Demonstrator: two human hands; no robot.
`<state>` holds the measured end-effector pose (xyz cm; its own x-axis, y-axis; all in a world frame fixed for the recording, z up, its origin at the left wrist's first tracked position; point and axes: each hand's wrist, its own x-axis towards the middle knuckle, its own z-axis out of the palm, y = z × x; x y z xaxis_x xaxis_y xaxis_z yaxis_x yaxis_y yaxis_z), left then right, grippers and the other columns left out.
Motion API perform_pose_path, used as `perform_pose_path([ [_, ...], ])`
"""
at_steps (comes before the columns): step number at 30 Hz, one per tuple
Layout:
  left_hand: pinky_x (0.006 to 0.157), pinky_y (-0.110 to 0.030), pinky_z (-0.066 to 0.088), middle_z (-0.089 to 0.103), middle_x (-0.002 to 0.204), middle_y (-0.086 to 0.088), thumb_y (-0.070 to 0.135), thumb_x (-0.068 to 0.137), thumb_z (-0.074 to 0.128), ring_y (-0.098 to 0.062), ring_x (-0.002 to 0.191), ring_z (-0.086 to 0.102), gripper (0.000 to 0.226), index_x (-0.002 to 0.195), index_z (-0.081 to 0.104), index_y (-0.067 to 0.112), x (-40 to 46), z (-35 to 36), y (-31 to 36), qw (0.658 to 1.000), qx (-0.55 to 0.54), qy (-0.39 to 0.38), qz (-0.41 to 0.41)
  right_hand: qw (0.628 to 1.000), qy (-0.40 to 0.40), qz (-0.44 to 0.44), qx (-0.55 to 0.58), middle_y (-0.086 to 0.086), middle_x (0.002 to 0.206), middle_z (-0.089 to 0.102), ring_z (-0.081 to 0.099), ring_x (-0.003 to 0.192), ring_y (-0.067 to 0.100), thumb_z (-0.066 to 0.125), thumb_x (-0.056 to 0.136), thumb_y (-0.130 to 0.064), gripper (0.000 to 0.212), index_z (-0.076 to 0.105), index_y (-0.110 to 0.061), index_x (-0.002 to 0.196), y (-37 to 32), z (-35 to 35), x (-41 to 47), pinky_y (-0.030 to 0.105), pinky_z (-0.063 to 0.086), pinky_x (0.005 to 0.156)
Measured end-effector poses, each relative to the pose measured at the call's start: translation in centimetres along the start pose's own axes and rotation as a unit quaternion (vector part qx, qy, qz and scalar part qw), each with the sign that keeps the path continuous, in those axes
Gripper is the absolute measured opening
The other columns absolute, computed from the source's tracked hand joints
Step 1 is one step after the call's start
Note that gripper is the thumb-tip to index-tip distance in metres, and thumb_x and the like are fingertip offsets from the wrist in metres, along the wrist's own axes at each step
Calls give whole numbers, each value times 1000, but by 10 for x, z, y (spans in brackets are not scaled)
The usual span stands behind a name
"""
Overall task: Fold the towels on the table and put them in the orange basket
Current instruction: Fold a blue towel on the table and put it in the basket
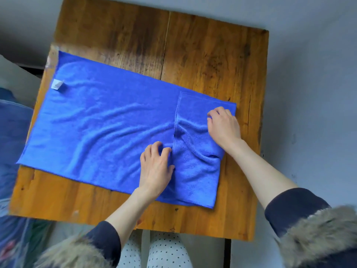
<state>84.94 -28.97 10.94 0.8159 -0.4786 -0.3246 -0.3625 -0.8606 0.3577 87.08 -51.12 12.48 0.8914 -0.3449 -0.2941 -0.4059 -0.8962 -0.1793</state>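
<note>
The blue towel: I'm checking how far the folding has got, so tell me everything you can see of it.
The blue towel is soft terry-like cloth with stitched hems and a white tag near its left end. It lies flat, slightly wrinkled, on the wooden table, its right end folded over. The left hand and the right hand rest on it with curled fingers.
</note>
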Motion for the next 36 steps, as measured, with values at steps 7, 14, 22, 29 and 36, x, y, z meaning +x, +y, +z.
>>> perform_pose_path([
  [7,73,-30,13,49,103,0,40,87,59,-23,98,39,24,98,62,19,-17,9,-7,997,-4,-18,-79,995,-3,-86,-50,8,138,41,38,123,29,42,96,-14,45,34,-12,141,-43,-1,45,43,33,94],
  [14,74,-25,28,52,84,11,31,89,58,-11,83,50,13,78,53,25,-17,7,-16,966,-224,-64,-110,992,49,-71,-96,13,112,56,45,108,32,48,93,-12,19,56,-6,109,-49,6,66,41,30,86],
  [22,58,-13,37,55,68,9,22,92,56,1,58,47,22,74,47,30,-24,-24,-22,923,-371,-52,-94,993,32,-70,86,10,107,66,56,103,31,49,95,-22,23,64,-9,106,-54,-16,36,39,35,92],
  [29,65,-27,38,58,76,-6,22,95,52,-15,67,47,14,81,52,27,-39,-92,-44,918,-389,18,-68,973,55,-115,194,8,102,65,56,94,19,53,94,-21,21,68,-11,106,-105,-68,15,23,36,76],
  [36,60,-15,37,61,72,-3,21,92,57,-12,67,51,10,83,60,25,-52,-150,-106,912,-380,116,-98,952,71,-176,240,7,96,64,55,86,18,55,92,-19,19,69,-12,104,-191,-108,19,32,43,79],
])
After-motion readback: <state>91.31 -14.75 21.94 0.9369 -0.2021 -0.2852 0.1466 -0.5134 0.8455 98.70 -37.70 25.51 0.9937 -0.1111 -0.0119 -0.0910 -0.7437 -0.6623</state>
